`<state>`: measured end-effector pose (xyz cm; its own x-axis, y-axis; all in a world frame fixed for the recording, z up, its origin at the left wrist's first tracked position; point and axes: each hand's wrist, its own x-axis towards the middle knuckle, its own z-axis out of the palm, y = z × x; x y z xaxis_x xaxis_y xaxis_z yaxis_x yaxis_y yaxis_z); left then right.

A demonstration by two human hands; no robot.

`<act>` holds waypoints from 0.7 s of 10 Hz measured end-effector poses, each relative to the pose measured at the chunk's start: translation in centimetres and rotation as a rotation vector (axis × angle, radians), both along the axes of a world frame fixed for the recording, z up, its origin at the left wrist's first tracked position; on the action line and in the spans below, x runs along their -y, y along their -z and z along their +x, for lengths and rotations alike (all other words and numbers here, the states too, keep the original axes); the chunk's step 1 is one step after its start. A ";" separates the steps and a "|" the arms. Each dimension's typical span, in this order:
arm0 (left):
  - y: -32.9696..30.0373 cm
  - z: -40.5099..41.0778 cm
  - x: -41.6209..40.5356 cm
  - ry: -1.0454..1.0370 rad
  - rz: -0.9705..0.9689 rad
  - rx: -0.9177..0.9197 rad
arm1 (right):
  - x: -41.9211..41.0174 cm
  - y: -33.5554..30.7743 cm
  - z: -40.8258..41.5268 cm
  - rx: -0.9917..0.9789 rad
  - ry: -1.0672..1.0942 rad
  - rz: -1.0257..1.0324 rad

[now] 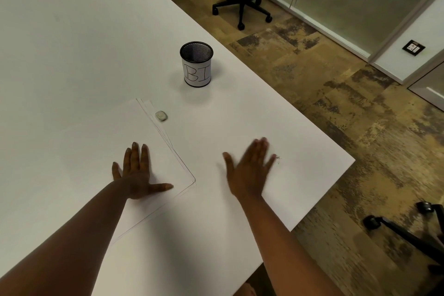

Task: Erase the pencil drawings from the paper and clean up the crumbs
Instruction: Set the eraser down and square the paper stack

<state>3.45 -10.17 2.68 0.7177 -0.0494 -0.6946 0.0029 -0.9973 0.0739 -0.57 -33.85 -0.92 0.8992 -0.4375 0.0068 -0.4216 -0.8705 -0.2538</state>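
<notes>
White paper [153, 151] lies near the table's [72, 43] right edge; the left hand [137, 175], grip wide, presses it still; the right hand [249, 170], grip wide, sweeps crumbs [278, 158] toward that edge; the eraser [161, 116] rests on the paper's far corner.

Table [72, 43] upper left & centre of frame: wide bare surface, free passage. Obstacles: mesh cup [196, 64] upper centre, eraser [161, 116] on far corner of paper [165, 161], centre. Crumbs [278, 158] just right of right hand [248, 170]; bare strip btwn them & table's right edge.
</notes>
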 end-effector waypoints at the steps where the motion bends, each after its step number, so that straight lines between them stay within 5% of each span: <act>1: 0.0 0.0 0.0 0.001 0.006 -0.001 | -1.7 0.4 0.1 -0.053 -0.271 0.029; 4: 0.1 0.0 0.1 0.003 0.009 0.012 | 2.7 -0.4 -1.5 -0.177 0.218 -0.007; 6: 0.1 0.0 0.0 0.006 0.017 0.010 | 1.5 0.9 -0.7 -0.135 -0.202 -0.009; 7: 0.1 -0.1 0.0 0.000 0.011 0.010 | 3.1 0.7 -1.0 -0.128 -0.025 -0.049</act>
